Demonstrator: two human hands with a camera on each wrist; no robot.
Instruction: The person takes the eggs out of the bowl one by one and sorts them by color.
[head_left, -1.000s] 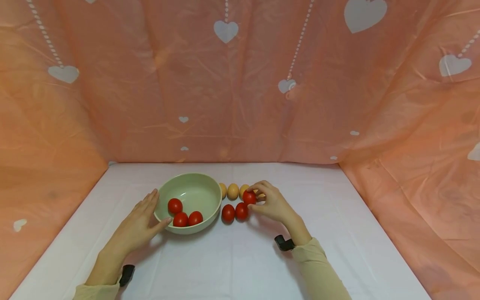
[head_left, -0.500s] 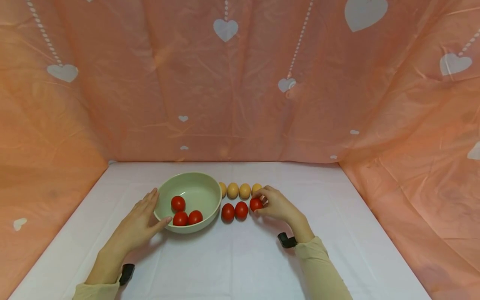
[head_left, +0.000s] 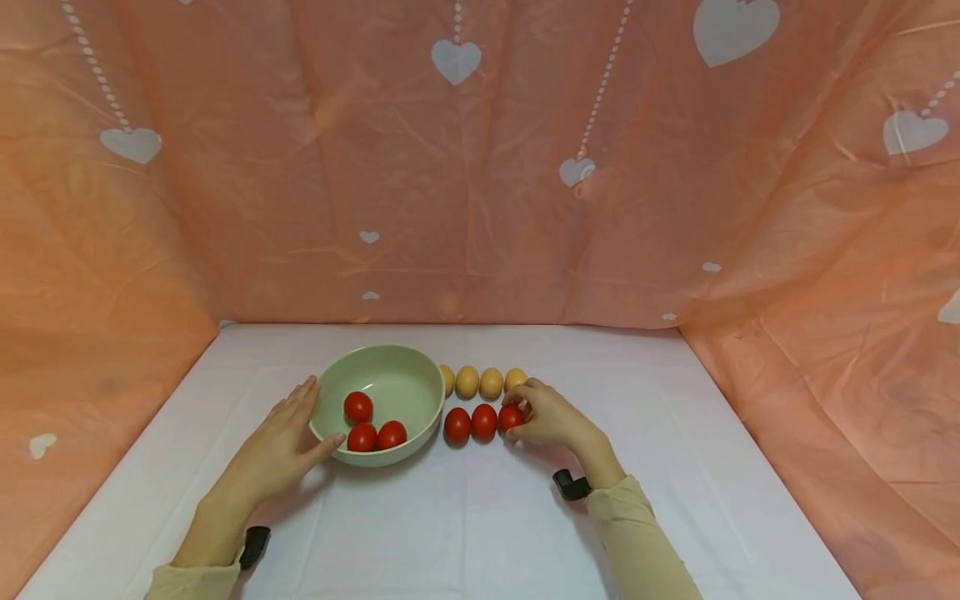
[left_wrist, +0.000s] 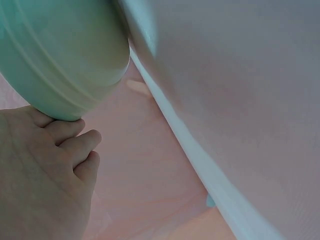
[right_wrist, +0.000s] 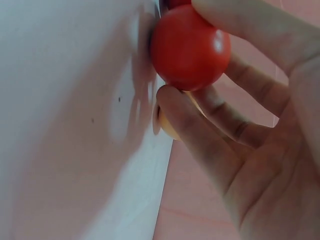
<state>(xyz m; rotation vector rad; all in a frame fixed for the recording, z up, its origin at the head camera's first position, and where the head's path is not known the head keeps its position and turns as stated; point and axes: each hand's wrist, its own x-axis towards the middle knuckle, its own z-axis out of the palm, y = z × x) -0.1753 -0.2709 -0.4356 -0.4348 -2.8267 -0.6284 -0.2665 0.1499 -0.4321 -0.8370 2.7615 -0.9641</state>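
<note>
A pale green bowl point(head_left: 405, 387) stands left of centre with three red tomatoes point(head_left: 358, 407) inside. My left hand point(head_left: 270, 450) rests against its left side, fingers extended along the wall and thumb at the near rim. In the left wrist view the fingertips touch the outside of the bowl point(left_wrist: 65, 60). Right of the bowl, my right hand point(head_left: 555, 421) holds a red tomato point(head_left: 511, 418) between thumb and fingers, at the right end of a short row. In the right wrist view this tomato point(right_wrist: 190, 49) is close over the white cloth. Two other tomatoes point(head_left: 484, 422) lie to its left.
Behind the tomatoes, several yellow egg-shaped things point(head_left: 491, 382) form a second row, the leftmost partly hidden by the bowl. A white cloth point(head_left: 465, 533) covers the table. An orange-pink curtain point(head_left: 480, 208) with hearts encloses the back and sides.
My right hand has brought its tomato down and toward me from in front of the yellow row to the end of the red row. One tomato in the bowl has shifted slightly. The left hand stays put.
</note>
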